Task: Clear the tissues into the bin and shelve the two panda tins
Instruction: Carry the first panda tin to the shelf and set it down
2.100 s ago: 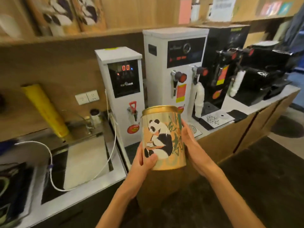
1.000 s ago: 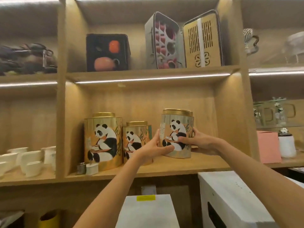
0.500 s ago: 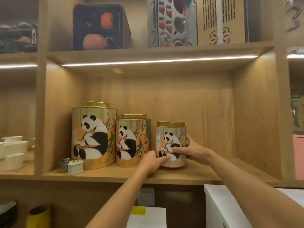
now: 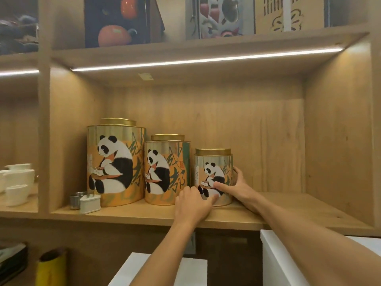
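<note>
Three gold panda tins stand in a row on a wooden shelf [image 4: 144, 216]: a large tin [image 4: 115, 162] on the left, a medium tin [image 4: 167, 172] in the middle and a small tin [image 4: 213, 172] on the right. The small tin rests upright on the shelf board. My right hand [image 4: 237, 187] wraps its right side with the thumb across the panda picture. My left hand [image 4: 191, 205] touches its lower left front with the fingertips. No tissues or bin are in view.
A small white box [image 4: 90, 203] and a metal cup [image 4: 74, 200] sit at the shelf's left front. White cups [image 4: 17, 182] fill the left compartment. Free shelf space lies right of the small tin. White machine tops [image 4: 288, 263] stand below; a yellow roll [image 4: 51, 269] is at lower left.
I lifted the small panda tin from counter height up to the shelf and set it down right of the medium tin. Both hands stay on it.
</note>
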`<state>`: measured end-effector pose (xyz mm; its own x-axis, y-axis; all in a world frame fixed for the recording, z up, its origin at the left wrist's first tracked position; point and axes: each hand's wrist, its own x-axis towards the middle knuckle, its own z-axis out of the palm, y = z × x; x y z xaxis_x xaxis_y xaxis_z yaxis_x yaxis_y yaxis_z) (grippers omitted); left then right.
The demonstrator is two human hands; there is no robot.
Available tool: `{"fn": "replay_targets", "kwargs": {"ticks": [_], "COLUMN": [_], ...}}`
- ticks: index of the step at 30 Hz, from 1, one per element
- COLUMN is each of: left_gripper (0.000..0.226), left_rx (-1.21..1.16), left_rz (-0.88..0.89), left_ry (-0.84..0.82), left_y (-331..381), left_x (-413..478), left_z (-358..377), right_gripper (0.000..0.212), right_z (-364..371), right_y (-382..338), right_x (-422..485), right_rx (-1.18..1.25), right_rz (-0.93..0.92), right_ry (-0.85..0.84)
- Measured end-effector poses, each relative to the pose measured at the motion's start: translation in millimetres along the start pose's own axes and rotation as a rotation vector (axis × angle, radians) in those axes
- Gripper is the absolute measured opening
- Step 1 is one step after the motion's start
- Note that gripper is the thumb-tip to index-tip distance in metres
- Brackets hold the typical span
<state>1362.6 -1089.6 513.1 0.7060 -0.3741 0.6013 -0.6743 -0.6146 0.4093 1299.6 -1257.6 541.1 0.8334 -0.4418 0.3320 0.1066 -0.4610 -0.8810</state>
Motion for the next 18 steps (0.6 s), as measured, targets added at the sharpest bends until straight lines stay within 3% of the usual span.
{"fn": "replay_targets", "kwargs": {"ticks": [3, 8, 18], "left_gripper": [0.082, 0.067, 0.065], "left_rx": [0.143, 0.132, 0.168], "left_rz": [-0.023, -0.056, -0.059], "left_ry": [-0.041, -0.032, -0.034], "left_y": [-1.9, -2.4, -0.5], "left_x": [3.0, 7.3, 4.0], "left_z": [-0.1, 2.4, 0.8], "right_gripper": [0.129, 0.123, 0.125], "right_z": [0.9, 1.5, 2.4], "right_y": [6.3, 13.7, 13.4], "right_x": [4.4, 9.3, 2.4], "right_rx": [0.006, -0.007, -0.07], "right_rz": [-0.024, -0.019, -0.064], "right_ry": [0.032, 0.059, 0.028]}}
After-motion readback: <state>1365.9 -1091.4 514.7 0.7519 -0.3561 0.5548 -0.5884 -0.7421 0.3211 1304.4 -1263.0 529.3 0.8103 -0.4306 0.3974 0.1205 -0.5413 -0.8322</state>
